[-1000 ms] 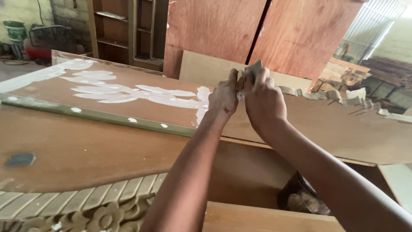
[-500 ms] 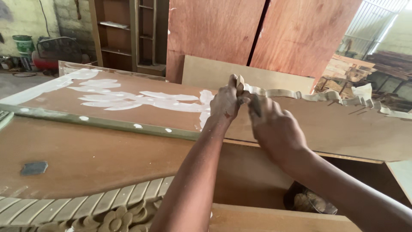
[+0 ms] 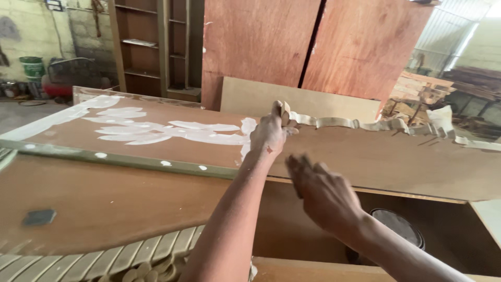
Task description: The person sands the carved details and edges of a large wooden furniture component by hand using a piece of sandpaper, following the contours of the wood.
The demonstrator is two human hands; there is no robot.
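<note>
Head camera looks down on a wooden cabinet panel [image 3: 365, 162] lying flat, where the left hand [image 3: 269, 134] is closed around the near end of a pale carved moulding strip [image 3: 334, 123]. Thumb and fingers wrap that end tightly, and from the grip the strip runs away to the right along the panel's far edge, its scalloped outline reaching toward the far right corner. Just left of the grip, white filler smears [image 3: 156, 130] spread in leaf-like patches across the brown surface. Nearer than the grip and slightly right, the right hand [image 3: 323, 196] hovers clear of the strip, blurred, fingers loosely curled and holding nothing that can be made out. Below that hand, a dark round tin [image 3: 399, 227] sits inside the open cabinet body. Far to the lower left of the grip, a small grey sanding block [image 3: 39, 217] rests on a second board, with carved fluted trim [image 3: 104, 258] at the bottom edge.
</note>
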